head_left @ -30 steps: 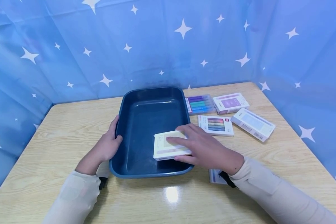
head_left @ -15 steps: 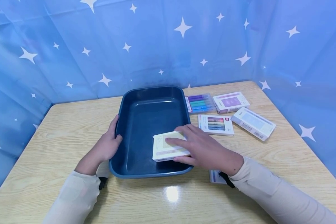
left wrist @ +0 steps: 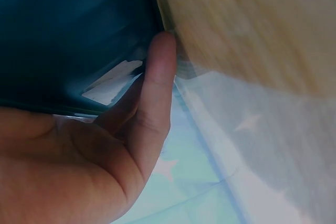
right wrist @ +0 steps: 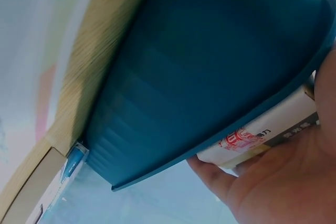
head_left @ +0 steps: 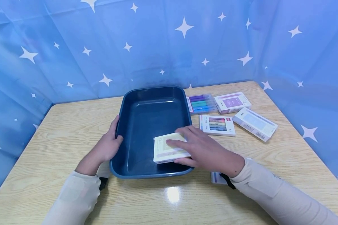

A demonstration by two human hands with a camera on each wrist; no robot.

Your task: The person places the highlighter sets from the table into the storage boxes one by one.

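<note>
In the head view a deep dark-blue plastic bin [head_left: 152, 120] stands on the wooden table. My left hand [head_left: 108, 145] grips its left wall, thumb over the rim and fingers along the outside; the left wrist view shows fingers [left wrist: 157, 87] against that outer side. My right hand [head_left: 207, 148] holds a flat pale-yellow box [head_left: 164, 151] over the bin's near right part, with fingers spread across its top and thumb at its near edge. The palm hides the box's right end. A red print and a dark strip show on the box's side [right wrist: 249, 137] in the right wrist view.
Right of the bin lie a clear case of coloured markers [head_left: 201, 104], a purple-and-white box [head_left: 232, 103], a white windowed crayon-like pack [head_left: 217, 125] and a tilted white box [head_left: 254, 124]. Another pack [head_left: 218, 178] is partly under my right wrist. A blue star-patterned curtain [head_left: 163, 43] hangs behind.
The pale-yellow box has shifted very slightly left and toward me in my right hand. My left hand and the bin stay in place.
</note>
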